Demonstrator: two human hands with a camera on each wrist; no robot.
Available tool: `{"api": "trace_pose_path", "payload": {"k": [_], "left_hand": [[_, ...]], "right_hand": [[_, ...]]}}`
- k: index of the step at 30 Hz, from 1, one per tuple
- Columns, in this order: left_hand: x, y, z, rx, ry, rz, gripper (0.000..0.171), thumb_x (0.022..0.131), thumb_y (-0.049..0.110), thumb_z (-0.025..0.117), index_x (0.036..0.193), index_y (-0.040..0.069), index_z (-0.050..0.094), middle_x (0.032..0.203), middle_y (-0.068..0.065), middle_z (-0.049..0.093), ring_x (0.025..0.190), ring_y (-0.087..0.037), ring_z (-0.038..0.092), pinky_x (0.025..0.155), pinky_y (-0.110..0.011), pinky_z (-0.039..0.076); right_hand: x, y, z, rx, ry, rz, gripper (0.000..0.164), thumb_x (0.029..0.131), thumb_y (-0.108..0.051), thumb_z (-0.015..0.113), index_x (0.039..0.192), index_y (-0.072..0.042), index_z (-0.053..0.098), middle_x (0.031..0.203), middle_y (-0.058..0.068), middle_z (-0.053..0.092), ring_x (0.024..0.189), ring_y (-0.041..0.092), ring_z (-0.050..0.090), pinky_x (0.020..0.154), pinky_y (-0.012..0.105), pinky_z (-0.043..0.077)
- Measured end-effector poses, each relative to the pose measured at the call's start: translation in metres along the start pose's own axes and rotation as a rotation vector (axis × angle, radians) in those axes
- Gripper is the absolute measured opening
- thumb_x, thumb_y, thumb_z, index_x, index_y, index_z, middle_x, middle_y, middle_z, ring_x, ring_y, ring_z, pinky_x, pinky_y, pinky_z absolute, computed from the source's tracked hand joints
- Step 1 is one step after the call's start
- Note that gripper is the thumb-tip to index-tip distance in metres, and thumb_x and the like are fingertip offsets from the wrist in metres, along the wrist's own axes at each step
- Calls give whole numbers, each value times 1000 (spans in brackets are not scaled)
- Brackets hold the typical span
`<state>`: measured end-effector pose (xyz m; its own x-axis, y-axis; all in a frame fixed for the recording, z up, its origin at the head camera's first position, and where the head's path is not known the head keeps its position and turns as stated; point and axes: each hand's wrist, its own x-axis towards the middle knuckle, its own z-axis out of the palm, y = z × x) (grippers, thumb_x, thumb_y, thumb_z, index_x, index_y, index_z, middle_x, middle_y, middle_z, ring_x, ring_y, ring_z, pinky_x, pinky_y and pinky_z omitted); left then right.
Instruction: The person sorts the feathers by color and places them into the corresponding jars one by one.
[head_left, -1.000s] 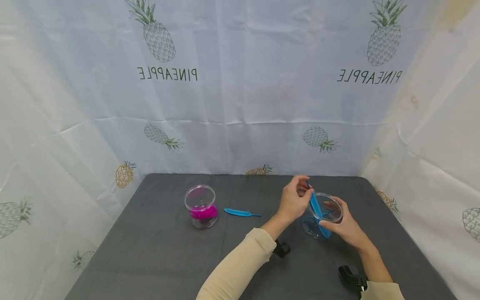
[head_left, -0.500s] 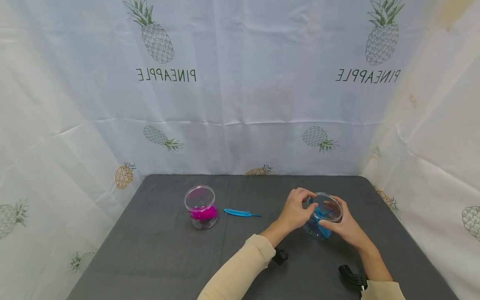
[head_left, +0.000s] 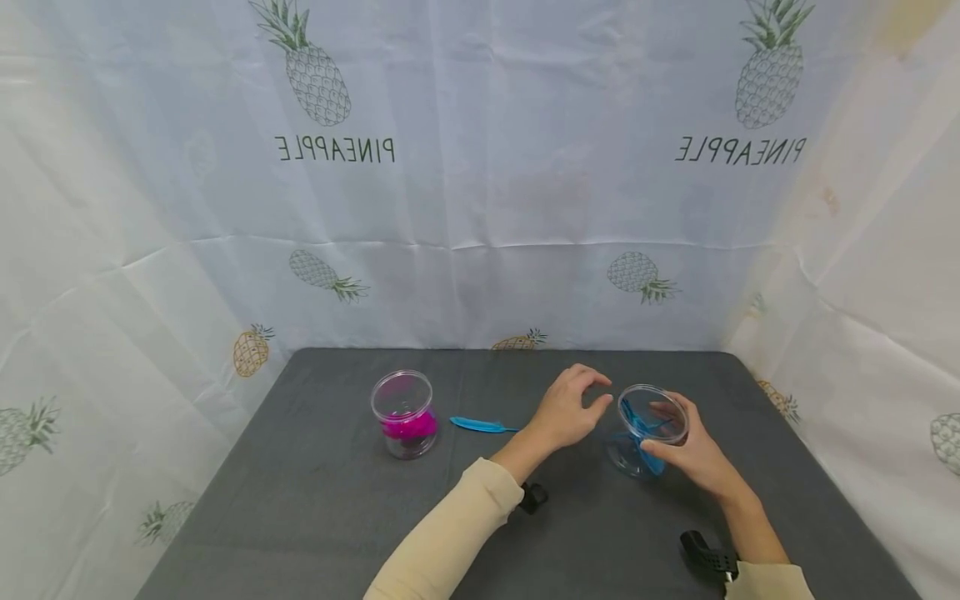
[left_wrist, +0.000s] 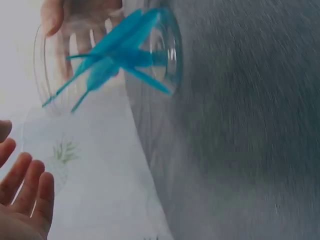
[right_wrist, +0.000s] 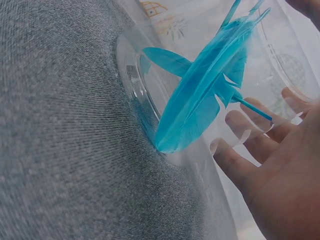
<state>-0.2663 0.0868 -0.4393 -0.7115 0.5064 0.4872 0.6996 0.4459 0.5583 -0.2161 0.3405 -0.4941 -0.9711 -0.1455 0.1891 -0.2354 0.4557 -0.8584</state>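
Observation:
A clear jar point(head_left: 628, 465) stands at the right of the table with several blue feathers point(right_wrist: 200, 95) leaning inside it. My right hand point(head_left: 693, 450) grips the jar's right side, thumb in front and fingers behind, as the right wrist view point(right_wrist: 280, 170) also shows through the clear wall. Just left of the jar's rim hovers my left hand point(head_left: 570, 408), thumb and fingers apart and holding nothing. In the left wrist view its fingers point(left_wrist: 30, 182) are spread and away from the jar. One loose blue feather point(head_left: 480, 425) lies on the table, left of that hand.
A second clear jar point(head_left: 402, 392) with magenta feathers point(head_left: 408, 425) inside stands on the left of the dark grey table point(head_left: 315, 517). White cloth point(head_left: 487, 192) printed with pineapples hangs behind and along both sides.
My left hand lowered a blue feather into the right jar, let go of it, and drew back to the left. The right hand stays on the jar.

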Motion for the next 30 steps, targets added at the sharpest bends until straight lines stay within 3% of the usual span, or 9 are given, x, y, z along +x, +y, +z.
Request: {"api": "trace_pose_path", "payload": {"k": [6, 15, 22, 27, 30], "left_hand": [[-12, -12, -17, 97, -25, 23, 22, 102, 27, 64, 118, 14, 69, 113, -1, 63, 102, -15, 59, 87, -21, 49], [-35, -43, -35, 375, -129, -50, 31, 100, 46, 62, 114, 18, 64, 108, 1, 58, 96, -17, 56, 83, -32, 47], [-51, -67, -43, 467, -232, -191, 46, 98, 58, 57, 117, 16, 61, 108, 0, 51, 97, -19, 50, 80, -35, 42], [-59, -75, -45, 502, -321, -303, 51, 96, 66, 54, 119, 20, 57, 113, -3, 48, 102, -23, 47, 83, -39, 39], [-62, -77, -45, 523, -378, -336, 49, 97, 67, 53, 118, 22, 55, 115, -4, 47, 106, -25, 46, 84, -40, 39]], "right_hand": [[-1, 1, 0, -5, -3, -1, 97, 94, -13, 74, 157, -2, 1, 152, 29, 32, 137, 47, 34, 88, 4, 37], [-2, -1, -2, 13, -14, -11, 95, 95, -11, 72, 157, -2, 1, 153, 29, 31, 139, 48, 31, 90, 4, 36], [-2, -2, -3, 5, -11, -3, 96, 95, -13, 73, 158, -3, 0, 153, 28, 31, 140, 47, 32, 91, 5, 36], [-1, -1, -2, -1, -12, -8, 97, 95, -13, 73, 158, -3, 0, 153, 28, 31, 139, 47, 32, 91, 5, 36], [-1, -1, -2, -4, -14, -13, 96, 95, -12, 73, 157, -2, 0, 153, 29, 31, 139, 47, 33, 90, 5, 36]]}}
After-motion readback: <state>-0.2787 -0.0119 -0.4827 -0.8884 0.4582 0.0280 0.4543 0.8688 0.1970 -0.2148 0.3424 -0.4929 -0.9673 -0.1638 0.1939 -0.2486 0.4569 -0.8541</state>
